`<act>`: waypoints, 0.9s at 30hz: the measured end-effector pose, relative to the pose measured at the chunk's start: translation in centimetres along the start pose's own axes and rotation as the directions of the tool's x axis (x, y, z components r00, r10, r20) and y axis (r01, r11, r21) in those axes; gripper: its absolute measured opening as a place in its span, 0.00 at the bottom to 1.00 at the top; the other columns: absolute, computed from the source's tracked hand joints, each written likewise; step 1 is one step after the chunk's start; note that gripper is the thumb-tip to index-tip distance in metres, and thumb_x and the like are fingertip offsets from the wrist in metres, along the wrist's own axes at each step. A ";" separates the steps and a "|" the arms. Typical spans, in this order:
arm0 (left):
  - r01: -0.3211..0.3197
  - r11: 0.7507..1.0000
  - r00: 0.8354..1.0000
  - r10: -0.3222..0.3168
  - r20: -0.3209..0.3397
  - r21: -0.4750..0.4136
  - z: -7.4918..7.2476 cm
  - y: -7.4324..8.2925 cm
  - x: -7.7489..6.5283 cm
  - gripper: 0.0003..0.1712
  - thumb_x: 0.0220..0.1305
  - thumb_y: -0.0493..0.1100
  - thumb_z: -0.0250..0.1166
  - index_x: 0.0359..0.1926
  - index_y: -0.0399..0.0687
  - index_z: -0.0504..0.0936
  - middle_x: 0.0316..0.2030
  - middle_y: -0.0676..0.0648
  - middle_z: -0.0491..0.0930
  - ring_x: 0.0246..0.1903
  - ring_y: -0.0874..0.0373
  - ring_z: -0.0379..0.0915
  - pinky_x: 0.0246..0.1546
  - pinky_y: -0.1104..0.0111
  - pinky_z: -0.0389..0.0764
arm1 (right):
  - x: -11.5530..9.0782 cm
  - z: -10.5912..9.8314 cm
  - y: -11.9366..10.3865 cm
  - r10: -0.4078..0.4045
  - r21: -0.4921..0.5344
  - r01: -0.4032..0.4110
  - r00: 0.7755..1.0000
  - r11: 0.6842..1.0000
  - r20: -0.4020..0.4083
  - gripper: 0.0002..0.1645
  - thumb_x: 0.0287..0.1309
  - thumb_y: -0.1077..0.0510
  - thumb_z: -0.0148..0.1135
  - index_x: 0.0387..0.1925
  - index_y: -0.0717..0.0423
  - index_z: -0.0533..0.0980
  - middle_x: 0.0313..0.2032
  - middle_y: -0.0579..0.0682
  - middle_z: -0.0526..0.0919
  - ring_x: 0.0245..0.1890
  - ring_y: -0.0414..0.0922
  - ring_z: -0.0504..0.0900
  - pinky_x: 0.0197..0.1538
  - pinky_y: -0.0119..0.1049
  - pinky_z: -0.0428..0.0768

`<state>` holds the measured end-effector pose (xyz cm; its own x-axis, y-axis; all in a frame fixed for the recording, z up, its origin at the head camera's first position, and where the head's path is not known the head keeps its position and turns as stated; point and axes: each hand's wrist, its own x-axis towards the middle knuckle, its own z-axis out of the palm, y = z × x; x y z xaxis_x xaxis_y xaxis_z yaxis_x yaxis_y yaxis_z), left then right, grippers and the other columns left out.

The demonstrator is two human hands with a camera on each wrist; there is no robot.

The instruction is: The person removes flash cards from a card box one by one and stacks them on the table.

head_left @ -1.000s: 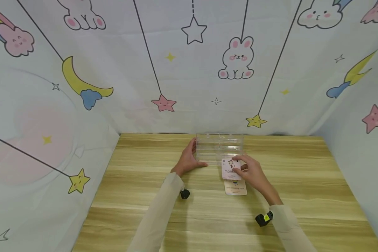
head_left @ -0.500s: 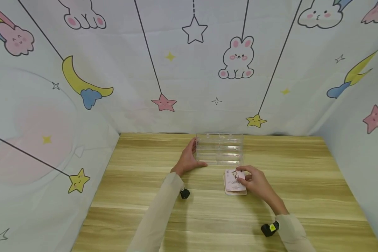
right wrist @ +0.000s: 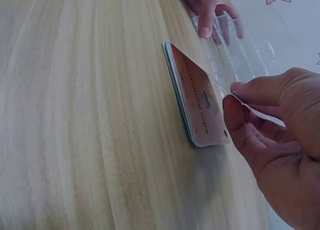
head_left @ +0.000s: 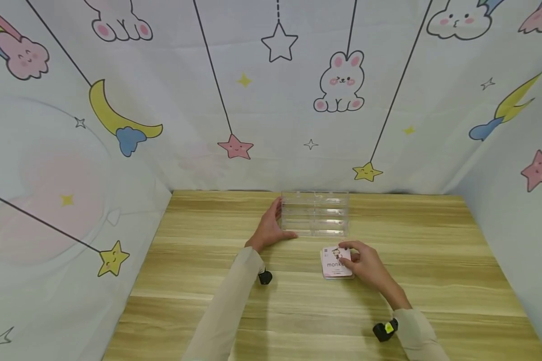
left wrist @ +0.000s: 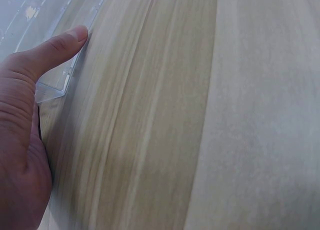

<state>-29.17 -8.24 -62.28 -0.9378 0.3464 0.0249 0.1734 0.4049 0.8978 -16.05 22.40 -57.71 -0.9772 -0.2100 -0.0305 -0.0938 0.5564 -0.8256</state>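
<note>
My right hand (head_left: 366,263) pinches a pale card (head_left: 335,268) marked "monk…" at its right edge, with the last letters covered by my fingers. In the right wrist view that card shows nearly edge-on, tilted above a small stack of cards (right wrist: 200,102) whose top one reads "skipping rope". My left hand (head_left: 267,229) rests against the left front corner of a clear plastic rack (head_left: 314,213). Its thumb (left wrist: 62,46) lies straight along the front edge, and the other fingers lie along the left side.
The wood-grain table (head_left: 198,281) runs back to a white cloth backdrop (head_left: 271,120) printed with bunnies and stars. The rack stands against that backdrop, behind the cards, with rows of slots in two columns.
My right hand has brought the monkey card back from the rack's front edge toward me, over the stack, which it now nearly covers in the head view. My left hand stays put.
</note>
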 end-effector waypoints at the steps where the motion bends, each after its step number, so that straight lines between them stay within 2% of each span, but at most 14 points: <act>1: 0.000 1.000 1.000 0.000 -0.001 0.000 0.0 0.0 0.0 0.77 0.43 0.44 0.89 0.83 0.48 0.44 0.79 0.43 0.55 0.77 0.53 0.54 0.74 0.69 0.63 | 0.0 0.0 0.0 -0.010 -0.024 0.010 1.000 1.000 -0.006 0.24 0.59 0.70 0.72 0.58 0.67 0.79 0.53 0.64 0.82 0.35 0.44 0.84 0.28 0.28 0.81; 6: 0.000 1.000 1.000 0.000 0.001 0.004 0.0 -0.1 0.1 0.77 0.44 0.45 0.88 0.83 0.49 0.44 0.79 0.44 0.54 0.77 0.54 0.54 0.74 0.71 0.62 | -0.1 0.2 0.4 -0.108 -0.181 0.100 0.993 0.978 -0.037 0.24 0.57 0.66 0.76 0.56 0.66 0.81 0.45 0.57 0.82 0.28 0.40 0.72 0.26 0.29 0.72; 12: -0.002 1.000 1.000 0.002 0.007 0.000 0.0 -0.1 0.0 0.76 0.45 0.45 0.88 0.83 0.48 0.43 0.80 0.43 0.54 0.77 0.54 0.54 0.74 0.70 0.63 | -0.1 0.6 1.0 -0.187 -0.281 0.163 0.981 0.946 -0.060 0.25 0.55 0.64 0.79 0.54 0.66 0.82 0.46 0.59 0.82 0.27 0.40 0.70 0.27 0.30 0.69; 19: -0.001 1.000 1.000 0.001 0.009 0.005 0.0 0.0 0.0 0.76 0.44 0.45 0.88 0.83 0.48 0.43 0.80 0.43 0.54 0.77 0.53 0.54 0.74 0.69 0.63 | -0.2 1.0 1.4 -0.197 -0.333 0.159 0.977 0.929 -0.081 0.24 0.54 0.62 0.80 0.52 0.64 0.83 0.47 0.58 0.83 0.33 0.43 0.73 0.36 0.38 0.74; 27: 0.010 1.000 1.000 -0.010 0.006 0.002 0.0 0.1 -0.1 0.76 0.45 0.45 0.88 0.83 0.49 0.43 0.79 0.44 0.54 0.77 0.56 0.54 0.74 0.72 0.62 | -0.3 1.1 1.5 -0.172 -0.314 0.144 0.983 0.938 -0.062 0.23 0.57 0.63 0.78 0.54 0.63 0.83 0.51 0.58 0.82 0.41 0.50 0.79 0.44 0.47 0.79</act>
<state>-29.09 -8.26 -62.19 -0.9375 0.3478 0.0133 0.1648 0.4099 0.8971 -15.73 22.41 -59.62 -0.9565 -0.2524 0.1465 -0.2886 0.7445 -0.6020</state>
